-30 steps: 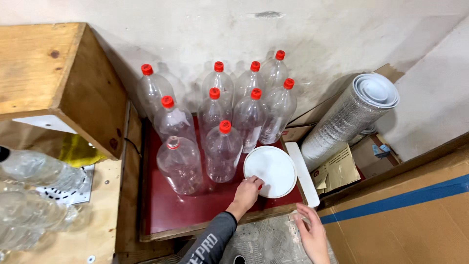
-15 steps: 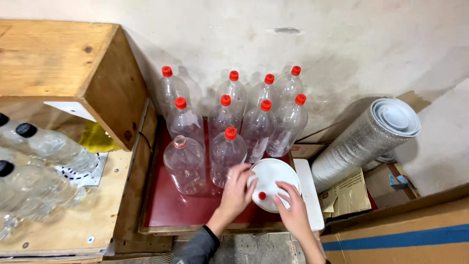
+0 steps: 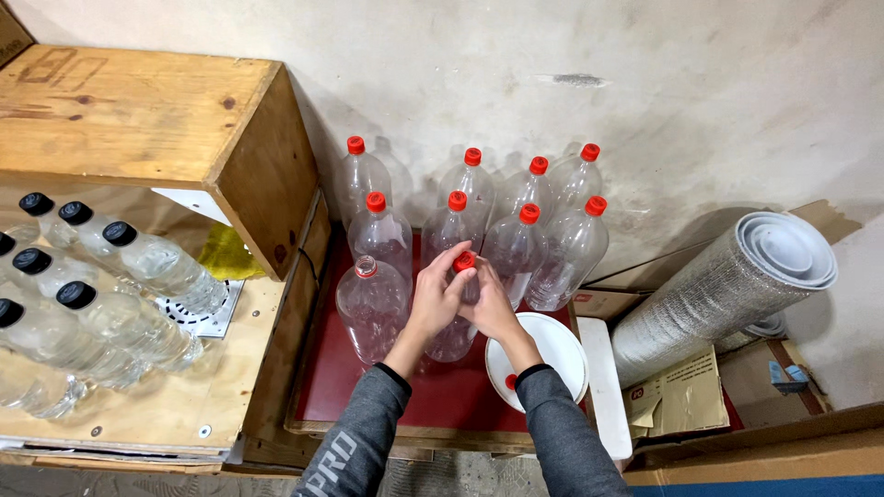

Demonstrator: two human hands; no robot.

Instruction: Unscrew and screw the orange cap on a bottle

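Clear plastic bottle (image 3: 458,317) on red tray (image 3: 322,387), front row; left hand (image 3: 437,299) and right hand (image 3: 491,308) fingers clamped around neck, red cap (image 3: 464,261). Likely empty, light, thin-walled, tippy; grip neck.

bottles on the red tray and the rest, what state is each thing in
held bottle: upright, red cap on, both hands at its neck
left hand: gripping the held bottle
right hand: gripping the held bottle
uncapped bottle: upright, no cap
white bowl: holds one red cap
foil roll: rolled, lying tilted

Both hands: left hand (image 3: 440,296), right hand (image 3: 490,308) together, fingers curled.
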